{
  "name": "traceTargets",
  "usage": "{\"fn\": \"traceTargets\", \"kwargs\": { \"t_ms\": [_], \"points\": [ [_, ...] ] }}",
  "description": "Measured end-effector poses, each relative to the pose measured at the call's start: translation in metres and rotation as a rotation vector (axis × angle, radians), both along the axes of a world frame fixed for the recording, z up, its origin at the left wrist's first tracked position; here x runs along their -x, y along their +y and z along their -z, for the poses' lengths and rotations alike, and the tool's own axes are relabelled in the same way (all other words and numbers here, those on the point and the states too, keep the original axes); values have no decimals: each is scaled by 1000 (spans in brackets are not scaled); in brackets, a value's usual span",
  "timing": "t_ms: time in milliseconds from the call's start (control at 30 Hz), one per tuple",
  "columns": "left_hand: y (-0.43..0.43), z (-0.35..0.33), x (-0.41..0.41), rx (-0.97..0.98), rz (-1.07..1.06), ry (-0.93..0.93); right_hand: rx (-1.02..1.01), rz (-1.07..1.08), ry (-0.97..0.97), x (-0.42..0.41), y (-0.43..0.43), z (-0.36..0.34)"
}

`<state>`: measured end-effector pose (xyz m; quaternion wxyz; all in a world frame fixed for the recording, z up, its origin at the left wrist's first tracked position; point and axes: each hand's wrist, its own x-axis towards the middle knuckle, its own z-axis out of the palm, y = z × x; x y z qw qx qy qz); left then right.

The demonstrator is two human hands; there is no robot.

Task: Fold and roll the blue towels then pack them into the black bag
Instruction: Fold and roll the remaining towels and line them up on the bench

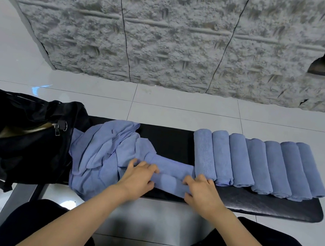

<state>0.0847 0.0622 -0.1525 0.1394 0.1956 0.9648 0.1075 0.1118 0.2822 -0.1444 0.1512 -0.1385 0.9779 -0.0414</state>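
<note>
Now grips the half-rolled blue towel (171, 182) at six o'clock on the black surface (165, 142), curled fingers (151, 167) of left hand (139, 177) and right hand (203, 193) at its ends, between the loose towel heap (106, 152) and black bag (16, 142) at nine o'clock and seven rolled towels (257, 163) at three.

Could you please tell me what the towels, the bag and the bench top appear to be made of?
The towels look like soft matte cloth, perhaps microfibre: fine ribbed weave, limp folds. The bag seems thin black synthetic fabric, partly sheer, slumping, with metal zip pulls. The bench top looks like padded leather or vinyl: faint sheen, wrinkled rounded edge.
</note>
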Motion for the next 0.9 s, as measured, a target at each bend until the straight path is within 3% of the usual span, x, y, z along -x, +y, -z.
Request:
{"fn": "traceTargets", "kwargs": {
  "t_ms": [200,300,500,600,700,733,833,900],
  "points": [
    [22,3,28,167,-89,41,-72,22,205,9,-19,0],
    [32,6,38,166,-134,43,-103,-42,189,-5,-23,12],
    [56,0,18,-133,-403,279,-203,98,247,-6,-41,18],
    [64,11,-5,-298,-418,178,-137,225,197,-5,-54,16],
    [74,12,-14,-431,-365,-66,-31,320,130,-1,-64,6],
    [76,15,-8,-376,-297,33,-13,345,123,2,-66,-1],
    [76,36,14,-579,-277,0,40,486,-8,15,-63,-8],
    [80,32,34,-529,-225,-44,75,501,-83,23,-60,2]
  ]
}}
